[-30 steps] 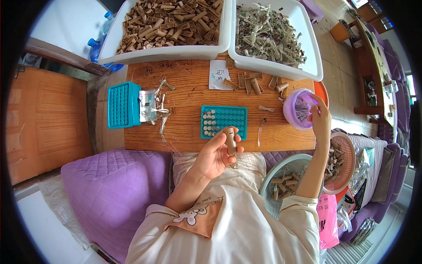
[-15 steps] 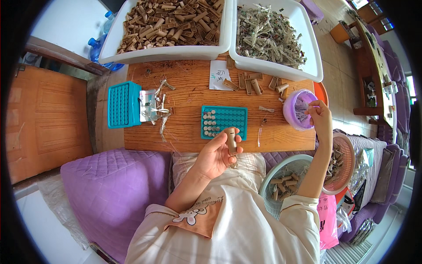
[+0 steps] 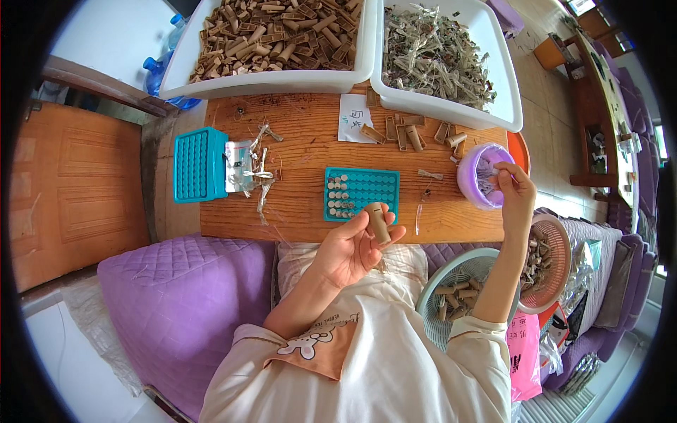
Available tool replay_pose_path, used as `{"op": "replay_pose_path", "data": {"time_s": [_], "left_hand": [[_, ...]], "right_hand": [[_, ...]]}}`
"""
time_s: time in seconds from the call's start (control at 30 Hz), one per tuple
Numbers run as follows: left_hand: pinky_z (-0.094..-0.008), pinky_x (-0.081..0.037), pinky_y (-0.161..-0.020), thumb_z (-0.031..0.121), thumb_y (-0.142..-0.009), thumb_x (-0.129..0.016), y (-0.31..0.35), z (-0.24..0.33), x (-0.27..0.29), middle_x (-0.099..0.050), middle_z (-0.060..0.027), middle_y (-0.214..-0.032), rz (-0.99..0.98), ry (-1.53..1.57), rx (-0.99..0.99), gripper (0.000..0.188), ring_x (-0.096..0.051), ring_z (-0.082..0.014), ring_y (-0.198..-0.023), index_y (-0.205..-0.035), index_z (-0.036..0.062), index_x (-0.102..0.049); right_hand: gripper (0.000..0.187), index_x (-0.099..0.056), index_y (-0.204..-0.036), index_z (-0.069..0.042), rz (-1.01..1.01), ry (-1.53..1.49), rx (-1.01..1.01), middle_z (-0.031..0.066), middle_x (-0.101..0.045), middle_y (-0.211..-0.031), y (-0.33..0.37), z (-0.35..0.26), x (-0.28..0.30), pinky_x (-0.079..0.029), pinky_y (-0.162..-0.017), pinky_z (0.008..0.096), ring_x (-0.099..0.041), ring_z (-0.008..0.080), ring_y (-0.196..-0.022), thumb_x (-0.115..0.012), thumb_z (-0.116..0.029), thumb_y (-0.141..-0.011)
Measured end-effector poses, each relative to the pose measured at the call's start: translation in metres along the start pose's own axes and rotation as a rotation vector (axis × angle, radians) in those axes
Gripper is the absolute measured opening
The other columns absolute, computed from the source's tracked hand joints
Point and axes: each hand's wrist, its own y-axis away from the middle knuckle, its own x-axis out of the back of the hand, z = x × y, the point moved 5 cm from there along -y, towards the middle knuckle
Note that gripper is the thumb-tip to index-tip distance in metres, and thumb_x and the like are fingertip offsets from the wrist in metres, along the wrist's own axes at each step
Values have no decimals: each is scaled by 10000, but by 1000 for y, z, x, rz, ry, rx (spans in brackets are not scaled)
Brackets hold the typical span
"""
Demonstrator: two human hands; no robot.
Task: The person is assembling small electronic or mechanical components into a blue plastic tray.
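A tan, tube-shaped plastic casing (image 3: 379, 224) with a small dark slot near its top is gripped by my left hand (image 3: 347, 252). The hand is just in front of a teal grid tray (image 3: 384, 185), whose left columns hold several round silver button cells (image 3: 335, 195). My right hand (image 3: 513, 182) reaches over the rim of a purple bowl (image 3: 465, 185) with its fingertips pinched together. Thin pale strips (image 3: 485, 173) lie inside that bowl. Whatever the right fingertips hold is too small to make out.
Behind stand two white bins, one of tan casings (image 3: 275, 39), one of tangled wired parts (image 3: 434, 60). Loose casings (image 3: 405, 134) lie near the bowl. Teal trays (image 3: 199, 166) and wire bundles (image 3: 259, 173) sit left. A green basket (image 3: 431, 289) and pink basket (image 3: 560, 282) stand at right.
My left hand has tilted the casing, its lower end swinging to the right, and its fingers have shifted around it. The right hand has stayed at the bowl, moving only slightly.
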Motion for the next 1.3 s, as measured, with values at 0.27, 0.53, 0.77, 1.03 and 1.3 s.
{"op": "replay_pose_path", "data": {"time_s": [0.27,0.53,0.77,1.03,1.3], "left_hand": [[-226,-546,-497,286,-883,-431,-5,-3,4,-549,-96,-1021,-87,5,-10,353,-553,-241,-968,-1124,28,-413],[-139,-419,-365,352,-831,-516,6,-7,3,-591,-53,-886,88,-210,-64,368,-610,-148,-705,-1078,81,-475],[-149,-419,-379,364,-803,-556,5,-9,2,-584,-55,-851,100,-318,-70,397,-597,-131,-660,-1064,75,-476],[-149,-415,-366,351,-837,-512,4,-17,7,-577,-80,-870,101,-461,-37,377,-610,-150,-653,-1070,57,-465],[-147,-441,-372,356,-863,-468,7,-40,11,-579,-74,-895,158,-401,32,369,-613,-139,-650,-1082,58,-466]], "right_hand": [[134,-576,-876,23,-209,-206,130,41,-583,-752,41,-52,-67,-454,-641,210,-574,116,-709,-555,57,-749],[208,-548,-859,17,-507,-166,331,101,-602,-799,55,-74,-105,-497,-645,265,-614,171,-737,-636,56,-674],[152,-553,-846,-2,-513,-57,397,93,-588,-783,59,-75,-98,-503,-615,281,-612,218,-702,-626,-15,-713],[118,-544,-785,-26,-604,145,538,88,-543,-673,66,-80,-93,-450,-513,308,-574,236,-604,-612,3,-693],[115,-548,-758,-42,-518,172,486,78,-543,-660,88,-65,-75,-449,-500,306,-564,236,-576,-624,-5,-680]]}}
